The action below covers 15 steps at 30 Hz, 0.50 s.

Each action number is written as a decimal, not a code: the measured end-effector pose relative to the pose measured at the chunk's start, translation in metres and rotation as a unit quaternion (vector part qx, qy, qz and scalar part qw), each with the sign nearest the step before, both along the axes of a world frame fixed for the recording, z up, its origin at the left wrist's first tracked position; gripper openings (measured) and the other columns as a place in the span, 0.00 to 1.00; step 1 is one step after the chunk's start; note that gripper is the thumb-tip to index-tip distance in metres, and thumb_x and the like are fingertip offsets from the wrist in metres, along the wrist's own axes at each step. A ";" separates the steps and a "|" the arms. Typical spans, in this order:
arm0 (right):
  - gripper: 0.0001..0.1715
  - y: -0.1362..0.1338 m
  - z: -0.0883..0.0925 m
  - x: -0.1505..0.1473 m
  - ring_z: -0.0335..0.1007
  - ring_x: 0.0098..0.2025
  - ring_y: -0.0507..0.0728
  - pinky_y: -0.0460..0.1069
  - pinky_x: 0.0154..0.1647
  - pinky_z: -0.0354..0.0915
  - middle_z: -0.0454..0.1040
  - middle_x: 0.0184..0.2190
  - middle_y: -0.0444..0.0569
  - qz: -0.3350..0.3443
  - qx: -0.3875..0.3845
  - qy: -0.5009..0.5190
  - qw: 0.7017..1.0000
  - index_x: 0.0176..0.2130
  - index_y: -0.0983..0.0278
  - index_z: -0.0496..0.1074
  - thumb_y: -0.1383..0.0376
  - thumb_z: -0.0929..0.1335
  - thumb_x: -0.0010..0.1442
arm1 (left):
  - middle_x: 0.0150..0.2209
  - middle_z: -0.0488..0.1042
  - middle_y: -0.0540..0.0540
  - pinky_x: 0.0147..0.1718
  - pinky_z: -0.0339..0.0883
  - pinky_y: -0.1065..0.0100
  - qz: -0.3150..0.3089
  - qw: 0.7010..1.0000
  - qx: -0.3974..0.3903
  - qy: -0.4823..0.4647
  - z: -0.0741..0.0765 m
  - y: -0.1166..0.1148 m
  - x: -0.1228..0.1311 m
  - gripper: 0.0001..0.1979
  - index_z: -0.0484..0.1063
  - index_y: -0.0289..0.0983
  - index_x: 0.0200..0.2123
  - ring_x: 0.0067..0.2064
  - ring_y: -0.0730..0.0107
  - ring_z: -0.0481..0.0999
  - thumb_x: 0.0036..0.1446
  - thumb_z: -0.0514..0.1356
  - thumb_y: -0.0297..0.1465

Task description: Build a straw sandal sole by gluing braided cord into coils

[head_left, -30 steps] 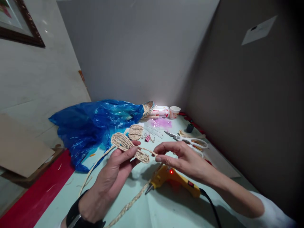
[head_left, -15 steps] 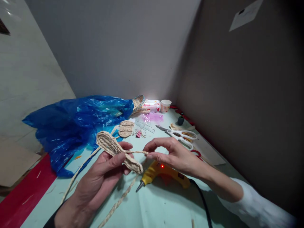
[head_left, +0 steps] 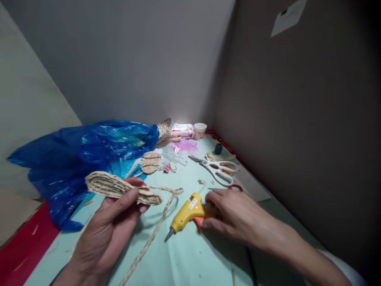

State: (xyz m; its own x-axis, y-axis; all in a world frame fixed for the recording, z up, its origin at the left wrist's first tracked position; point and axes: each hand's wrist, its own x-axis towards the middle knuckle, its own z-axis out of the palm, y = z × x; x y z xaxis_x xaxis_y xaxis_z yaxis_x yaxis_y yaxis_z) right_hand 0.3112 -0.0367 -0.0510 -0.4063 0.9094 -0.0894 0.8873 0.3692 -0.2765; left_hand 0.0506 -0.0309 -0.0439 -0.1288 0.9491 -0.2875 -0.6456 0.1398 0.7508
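Note:
My left hand (head_left: 114,222) pinches a coiled strip of braided straw (head_left: 108,185), a long flat loop, between thumb and fingers. From the coil a loose straw braid (head_left: 151,237) runs right, bends back and trails down the table toward me. My right hand (head_left: 235,218) is closed around the handle of a yellow hot glue gun (head_left: 186,214) with an orange trigger. The gun's metal nozzle points down and left, close to the tabletop. Part of the handle is hidden behind my fingers.
White-handled scissors (head_left: 218,169) lie beyond my right hand, near red-handled scissors (head_left: 236,187). Farther back are a woven straw piece (head_left: 151,163), a pink clip (head_left: 167,168), a dark spool (head_left: 218,148), a paper cup (head_left: 200,130) and a blue plastic bag (head_left: 89,147).
My right hand has let go of the braid's end and moved down right onto the glue gun. The coil in my left hand has moved left and tilted flatter.

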 end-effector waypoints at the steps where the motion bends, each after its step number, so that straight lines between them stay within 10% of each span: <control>1: 0.15 -0.003 -0.005 -0.002 0.71 0.32 0.62 0.52 0.30 0.56 0.76 0.33 0.55 0.001 0.000 -0.028 1.000 0.36 0.65 0.72 0.54 0.69 0.64 | 0.31 0.76 0.47 0.28 0.76 0.74 -0.001 1.000 0.007 0.002 0.001 0.000 0.000 0.08 0.81 0.36 0.31 0.32 0.70 0.75 0.46 0.68 0.20; 8: 0.02 0.003 -0.021 -0.002 0.68 0.30 0.58 0.51 0.31 0.59 0.74 0.30 0.49 -0.023 -0.068 0.034 0.997 0.34 0.61 0.68 0.65 0.66 0.57 | 0.30 0.77 0.46 0.29 0.72 0.74 -0.018 0.997 0.070 0.016 0.005 0.005 -0.008 0.10 0.82 0.34 0.32 0.31 0.71 0.73 0.42 0.74 0.25; 15: 0.18 -0.001 -0.020 0.024 0.69 0.19 0.57 0.50 0.18 0.62 0.73 0.22 0.47 -0.167 -0.105 0.308 0.931 0.49 0.55 0.71 0.54 0.62 0.62 | 0.30 0.75 0.49 0.27 0.66 0.75 -0.036 0.992 0.116 0.026 -0.002 0.015 -0.018 0.11 0.80 0.36 0.32 0.30 0.74 0.69 0.44 0.75 0.29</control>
State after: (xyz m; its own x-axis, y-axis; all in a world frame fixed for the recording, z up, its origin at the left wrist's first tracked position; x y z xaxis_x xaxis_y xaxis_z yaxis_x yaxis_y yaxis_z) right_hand 0.3356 -0.0374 -0.0713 -0.1370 0.9829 -0.1230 0.5919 -0.0184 -0.8058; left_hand 0.0331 -0.0160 -0.0458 -0.0668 0.9962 -0.0553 -0.5994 0.0043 0.8004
